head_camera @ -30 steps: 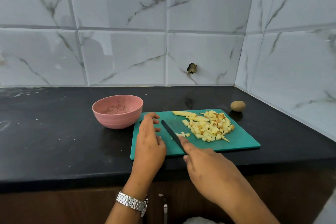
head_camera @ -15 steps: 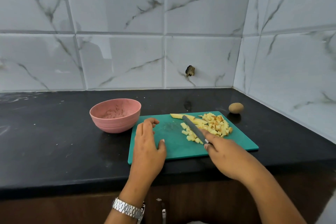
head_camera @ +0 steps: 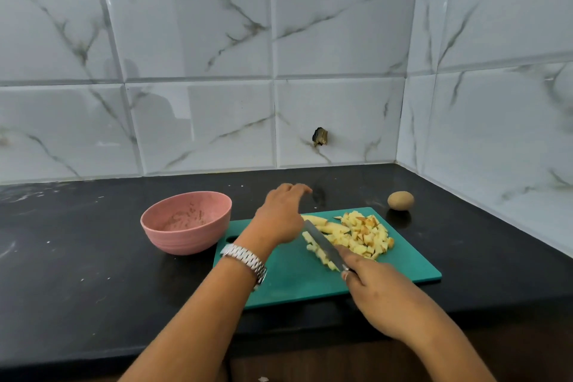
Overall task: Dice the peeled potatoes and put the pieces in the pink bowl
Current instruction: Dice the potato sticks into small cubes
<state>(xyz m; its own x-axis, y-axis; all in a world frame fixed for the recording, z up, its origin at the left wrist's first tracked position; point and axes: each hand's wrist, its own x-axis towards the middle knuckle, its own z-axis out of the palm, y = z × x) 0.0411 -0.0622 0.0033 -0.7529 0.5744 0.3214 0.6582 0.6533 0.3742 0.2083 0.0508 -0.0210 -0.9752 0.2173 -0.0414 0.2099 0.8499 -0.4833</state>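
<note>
Black and matte, the counter (head_camera: 93,273) is carrying everything you are working with. Along its front edge the teal cutting board (head_camera: 294,285) is offering you a flat, smooth plastic face. The pink bowl (head_camera: 186,223) is standing just off the board's left edge, round and faintly ribbed, showing only brownish flecks inside and no dice.

Your left hand (head_camera: 279,214) is reaching over the board's far edge, fingers loosely extended and holding nothing; it is blurred, so I cannot tell whether it is touching anything. Your right hand (head_camera: 381,291) is gripping the handle of the knife (head_camera: 324,246) above the board's front edge, its slim blade slanting along the left flank of the diced potato (head_camera: 366,236). That heap is lying toward the board's far right corner: pale yellow, moist-looking cubes, some with browned faces. Two long uncut strips (head_camera: 331,227) are lying at the far edge, just beside your left hand. A small brown potato (head_camera: 400,200) is resting on the counter past that far right corner.

You are, I judge, finishing the dicing. Next you are needing those slippery strips pinned under curled fingertips, then everything swept into the bowl.
</note>
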